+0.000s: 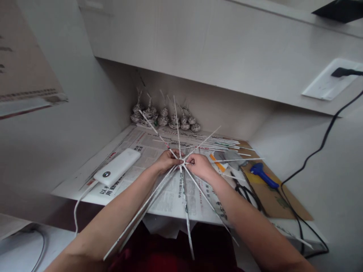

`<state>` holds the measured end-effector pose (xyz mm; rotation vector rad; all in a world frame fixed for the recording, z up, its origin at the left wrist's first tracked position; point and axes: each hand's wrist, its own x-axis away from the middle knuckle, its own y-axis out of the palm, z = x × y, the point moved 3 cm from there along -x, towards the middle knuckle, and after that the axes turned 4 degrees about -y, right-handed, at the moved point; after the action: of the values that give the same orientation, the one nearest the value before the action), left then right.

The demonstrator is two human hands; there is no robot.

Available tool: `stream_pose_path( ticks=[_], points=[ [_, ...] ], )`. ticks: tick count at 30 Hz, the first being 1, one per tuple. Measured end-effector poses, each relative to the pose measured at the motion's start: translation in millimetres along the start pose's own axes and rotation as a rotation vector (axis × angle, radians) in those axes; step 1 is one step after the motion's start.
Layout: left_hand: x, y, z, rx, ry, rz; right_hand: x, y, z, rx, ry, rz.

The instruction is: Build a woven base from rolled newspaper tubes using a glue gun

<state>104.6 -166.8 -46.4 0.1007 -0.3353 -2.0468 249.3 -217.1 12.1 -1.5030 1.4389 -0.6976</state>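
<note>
Several thin rolled-paper sticks fan out like spokes from a small woven centre, held above the newspaper-covered table. My left hand pinches this centre from the left, its fingertips closed near the crossing point. From the right, my right hand is closed on the same crossing, thumb and finger pressed together at the woven middle. Some sticks point away toward the back wall, and others hang down toward my lap. The exact weave at the centre is partly hidden by my fingers.
Gourd-shaped woven paper pieces line the back wall. More paper sticks lie before them. A white power bank with a cable sits left. At right are scissors, cardboard and a blue glue gun with a black cord.
</note>
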Motion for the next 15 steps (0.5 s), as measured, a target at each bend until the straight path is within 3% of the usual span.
stream_pose_path(
  ticks=[4, 10, 15],
  points=[
    [-1.0, 0.2, 0.3, -0.047, 0.034, 0.003, -3.3, -1.1, 3.0, -0.042, 0.030, -0.043],
    [-1.1, -0.3, -0.8, -0.014, -0.016, 0.000, -2.8, -3.2, -2.6, 0.032, 0.013, -0.002],
    [-0.8, -0.1, 0.8, -0.031, 0.020, 0.007, 0.4, -2.9, -5.8, 0.117, -0.025, 0.043]
  ],
)
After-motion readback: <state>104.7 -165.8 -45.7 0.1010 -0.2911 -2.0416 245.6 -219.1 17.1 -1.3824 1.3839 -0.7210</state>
